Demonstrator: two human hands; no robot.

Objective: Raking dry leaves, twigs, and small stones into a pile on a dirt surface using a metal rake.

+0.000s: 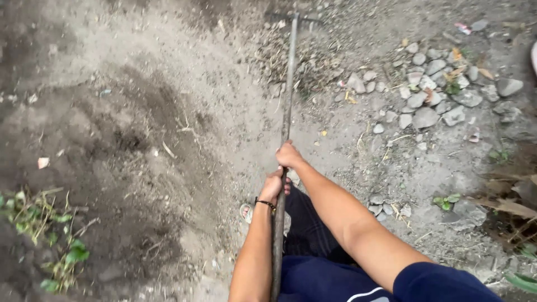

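Basically, both hands gripping a long rake handle over bare soil.

Right hand (289, 155) is wrapping its fingers tight around the handle (286, 117), sitting higher up the shaft; left hand (273, 187) is clenching it just below, nearly touching the right. Handle's long axis is running almost straight away from the person, tilting slightly right, with the head (295, 17) pointing far forward onto the dirt (145, 128) near dry litter, stones (430, 92) lying off right.
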